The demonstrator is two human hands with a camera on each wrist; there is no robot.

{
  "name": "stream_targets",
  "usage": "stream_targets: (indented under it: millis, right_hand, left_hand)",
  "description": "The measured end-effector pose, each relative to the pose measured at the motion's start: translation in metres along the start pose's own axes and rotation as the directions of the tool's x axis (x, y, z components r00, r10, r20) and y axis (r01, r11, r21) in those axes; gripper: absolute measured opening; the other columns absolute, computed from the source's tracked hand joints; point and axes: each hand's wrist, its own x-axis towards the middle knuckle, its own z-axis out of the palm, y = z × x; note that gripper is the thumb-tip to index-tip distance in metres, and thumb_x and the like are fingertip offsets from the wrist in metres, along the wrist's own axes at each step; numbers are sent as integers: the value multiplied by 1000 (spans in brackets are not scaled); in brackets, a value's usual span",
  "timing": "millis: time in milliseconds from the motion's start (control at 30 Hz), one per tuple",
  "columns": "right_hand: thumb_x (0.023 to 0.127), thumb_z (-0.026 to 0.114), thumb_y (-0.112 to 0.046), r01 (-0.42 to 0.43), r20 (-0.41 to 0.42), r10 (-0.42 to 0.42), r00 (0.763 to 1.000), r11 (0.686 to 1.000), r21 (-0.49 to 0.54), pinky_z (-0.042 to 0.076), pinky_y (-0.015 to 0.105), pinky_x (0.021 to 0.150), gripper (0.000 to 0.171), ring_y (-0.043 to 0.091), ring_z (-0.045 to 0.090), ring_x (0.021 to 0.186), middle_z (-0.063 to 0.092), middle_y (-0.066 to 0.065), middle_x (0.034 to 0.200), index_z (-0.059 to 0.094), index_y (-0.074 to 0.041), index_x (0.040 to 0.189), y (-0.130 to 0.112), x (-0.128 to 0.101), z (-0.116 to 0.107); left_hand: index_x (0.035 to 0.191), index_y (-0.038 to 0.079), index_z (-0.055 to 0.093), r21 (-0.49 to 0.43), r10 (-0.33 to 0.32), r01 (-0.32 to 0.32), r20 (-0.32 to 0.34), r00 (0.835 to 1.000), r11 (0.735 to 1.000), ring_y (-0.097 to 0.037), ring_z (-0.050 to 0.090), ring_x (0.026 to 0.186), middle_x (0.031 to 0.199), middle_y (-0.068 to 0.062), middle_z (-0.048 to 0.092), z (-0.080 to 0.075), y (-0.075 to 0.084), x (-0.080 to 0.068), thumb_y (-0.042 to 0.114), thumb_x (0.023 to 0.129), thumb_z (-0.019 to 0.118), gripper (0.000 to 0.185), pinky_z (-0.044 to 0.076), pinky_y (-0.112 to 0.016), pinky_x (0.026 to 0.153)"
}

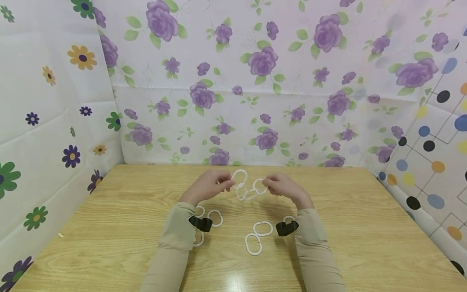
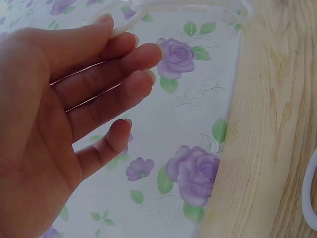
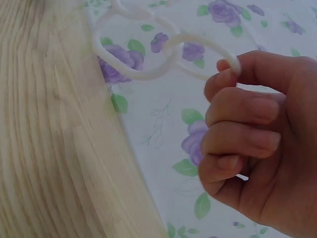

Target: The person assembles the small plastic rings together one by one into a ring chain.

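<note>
A short chain of white plastic links [image 1: 239, 171] is held up between the two hands, above the far part of the table. The left hand [image 1: 209, 186] pinches the chain's left-end link between thumb and index finger; in the left wrist view its other fingers are spread loosely. At the other end, the right hand [image 1: 286, 187] grips a link [image 3: 213, 43] between thumb and index finger, its remaining fingers curled in. That link passes through a neighbouring link [image 3: 136, 75]. Motion blurs the middle of the chain in the head view, so how its links join there is unclear.
Loose white links [image 1: 221, 219] lie on the wooden table [image 1: 120, 243] near the left forearm, partly hidden by it. Two more links [image 1: 271, 230] touch each other nearer the middle. Another [image 1: 289, 217] shows behind the right wrist camera. Patterned cloths hang around the table.
</note>
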Motion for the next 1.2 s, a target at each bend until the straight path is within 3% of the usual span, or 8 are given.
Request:
stream_targets:
  millis: [267, 400, 533, 667, 733, 833, 1067, 1200]
  right_hand:
    - [100, 51, -22, 43, 205, -18, 979, 992, -116, 36, 25, 56, 30, 11, 38, 50, 42, -2, 56, 61, 0, 82, 6, 4, 7]
    - [101, 50, -23, 51, 243, -18, 970, 990, -132, 35, 23, 51, 32, 9, 38, 48, 44, -3, 55, 64, 4, 93, 2, 9, 15]
    - [98, 54, -22, 118, 286, -51, 957, 969, -219, 36, 22, 53, 24, 7, 41, 50, 47, -4, 57, 66, -2, 93, -10, 14, 30]
    - [95, 60, -18, 279, 435, -136, 890, 917, -284, 37, 19, 56, 15, 4, 43, 53, 52, -2, 62, 67, -8, 103, -29, 20, 53]
    - [93, 62, -16, 337, 508, -163, 846, 901, -272, 37, 18, 56, 22, 3, 44, 55, 56, -1, 66, 63, -9, 114, -39, 22, 67]
    - [90, 66, -13, 370, 565, -166, 808, 889, -268, 39, 17, 59, 34, 1, 48, 61, 59, 0, 73, 56, -11, 122, -48, 25, 86]
    - [82, 72, -9, 375, 528, -114, 841, 827, -419, 39, 15, 65, 8, 1, 46, 66, 55, -8, 74, 65, -7, 86, -51, 26, 105]
    - [82, 70, -12, 410, 528, -135, 838, 794, -449, 39, 13, 61, 5, -2, 45, 62, 54, -11, 69, 68, -8, 80, -51, 23, 100]
  left_hand:
    - [85, 14, 64, -10, -25, 24, -73, 997, 1000, -9, 58, 68, 77, 3, 67, 0, 0, 0, 28, 99, 55, 23, 46, -26, 62]
    - [84, 14, 64, -18, -31, 28, -148, 989, 999, -9, 57, 66, 78, 0, 68, -2, 2, 1, 26, 99, 55, 22, 46, -26, 60]
    - [84, 13, 64, -37, -44, 37, -227, 973, 999, -9, 57, 65, 79, -2, 68, -3, 3, 2, 26, 100, 54, 22, 45, -26, 58]
    - [84, 13, 63, -58, -57, 41, -293, 954, 997, -10, 56, 64, 78, -4, 67, -5, 3, 3, 29, 100, 53, 24, 44, -25, 57]
    - [84, 12, 63, -64, -54, 36, -312, 948, 997, -11, 56, 64, 78, -6, 67, -6, 3, 3, 29, 100, 54, 25, 44, -24, 57]
    - [84, 12, 63, -67, -60, 41, -323, 945, 997, -10, 56, 63, 78, -6, 67, -8, 2, 1, 28, 100, 55, 24, 44, -24, 56]
    - [83, 12, 63, -70, -66, 46, -304, 950, 996, -10, 57, 64, 78, -9, 67, -8, 2, -1, 28, 99, 55, 24, 44, -24, 57]
    - [82, 13, 63, -81, -83, 62, -304, 949, 995, -10, 57, 63, 77, -5, 67, -6, 1, 0, 29, 99, 56, 24, 44, -25, 56]
